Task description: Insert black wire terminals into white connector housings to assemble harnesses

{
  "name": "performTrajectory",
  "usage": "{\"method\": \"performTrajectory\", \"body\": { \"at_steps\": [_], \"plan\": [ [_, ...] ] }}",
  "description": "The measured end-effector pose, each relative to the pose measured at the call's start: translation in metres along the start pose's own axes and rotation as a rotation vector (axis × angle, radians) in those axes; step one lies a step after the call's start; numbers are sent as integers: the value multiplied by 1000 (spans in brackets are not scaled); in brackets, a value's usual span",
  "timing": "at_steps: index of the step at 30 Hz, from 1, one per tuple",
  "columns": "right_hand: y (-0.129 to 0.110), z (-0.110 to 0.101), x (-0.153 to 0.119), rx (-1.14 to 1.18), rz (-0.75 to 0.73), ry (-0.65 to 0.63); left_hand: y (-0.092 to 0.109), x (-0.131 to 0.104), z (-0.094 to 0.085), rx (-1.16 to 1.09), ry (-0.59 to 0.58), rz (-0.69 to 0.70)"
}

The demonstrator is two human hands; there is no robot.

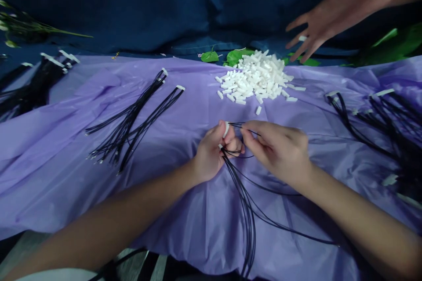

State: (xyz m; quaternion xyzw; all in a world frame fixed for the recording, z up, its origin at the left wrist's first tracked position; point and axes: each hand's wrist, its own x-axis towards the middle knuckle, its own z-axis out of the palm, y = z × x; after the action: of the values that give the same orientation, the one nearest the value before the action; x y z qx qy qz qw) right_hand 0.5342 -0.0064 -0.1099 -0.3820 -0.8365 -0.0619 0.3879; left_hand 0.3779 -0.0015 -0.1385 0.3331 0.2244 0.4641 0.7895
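Note:
Near the middle of the purple sheet [201, 210], my left hand [212, 151] is closed round a small white connector [226, 129], pinched between thumb and fingers. A bundle of thin black wires [245, 210] hangs from this hand down toward the front edge. Just to the right, my right hand [280, 147] pinches a thin black wire [235, 124] that runs to the connector. Behind both hands lies a pile of small white connectors [260, 77].
Black wire bundles with white ends [132, 118] lie on the left, with more at the far left [39, 83] and right [392, 123]. Another person's hand [332, 13] is spread at the upper right. Green leaves [237, 56] lie behind the pile.

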Motion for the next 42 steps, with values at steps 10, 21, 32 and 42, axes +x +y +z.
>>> {"method": "performTrajectory", "body": {
  "at_steps": [10,21,32,42],
  "plan": [
    [1,0,2,-232,-96,-16,-1,2,2,28,27,-13],
    [-2,0,3,-312,-129,-42,-5,1,2,72,36,9],
    [0,6,-3,-222,-95,-28,-4,2,2,53,6,0],
    [-1,6,-3,-173,-84,-49,-5,3,0,87,19,-2]
  ]
}}
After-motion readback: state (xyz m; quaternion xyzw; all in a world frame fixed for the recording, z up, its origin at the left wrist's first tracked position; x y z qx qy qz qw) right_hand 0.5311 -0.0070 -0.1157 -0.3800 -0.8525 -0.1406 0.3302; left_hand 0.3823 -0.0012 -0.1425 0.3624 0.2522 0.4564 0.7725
